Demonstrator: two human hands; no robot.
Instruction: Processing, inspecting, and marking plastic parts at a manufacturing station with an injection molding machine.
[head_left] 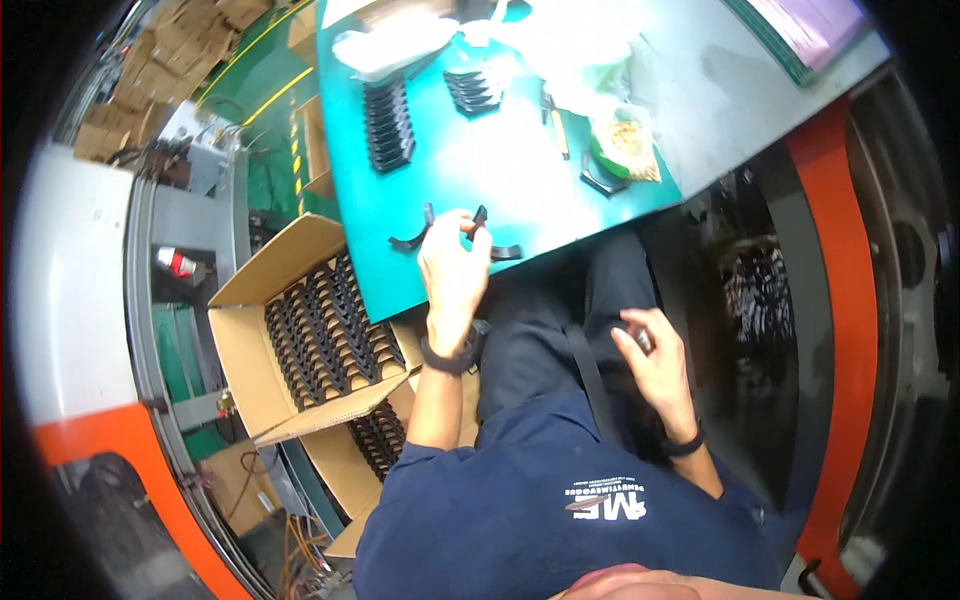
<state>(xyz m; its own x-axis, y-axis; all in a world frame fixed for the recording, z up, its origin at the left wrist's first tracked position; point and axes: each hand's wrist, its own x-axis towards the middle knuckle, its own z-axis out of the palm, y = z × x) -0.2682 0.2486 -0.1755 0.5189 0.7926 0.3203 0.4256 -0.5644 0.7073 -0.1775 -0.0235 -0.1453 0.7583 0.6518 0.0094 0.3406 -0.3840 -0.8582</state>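
My left hand (pixel 455 265) is over the near left part of the green table mat (pixel 450 185), its thumb and fingers closed on a black angled plastic part (pixel 479 217). Beside it on the mat lie another black angled part (pixel 405 243), left of the fingers, and a black curved piece (pixel 506 253) to the right. My right hand (pixel 656 365) is held over my lap, away from the table, with thumb and fingers curled together. Something small and dark seems to sit between those fingertips; its kind cannot be made out.
Two rows of black parts (pixel 388 125) (pixel 473 92) stand farther back on the mat. A bag of small yellowish pieces (pixel 625 145), a yellow-handled tool (pixel 558 130) and a single black part (pixel 600 183) lie right. Open cardboard boxes (pixel 235 350) of stacked black parts stand left below the table.
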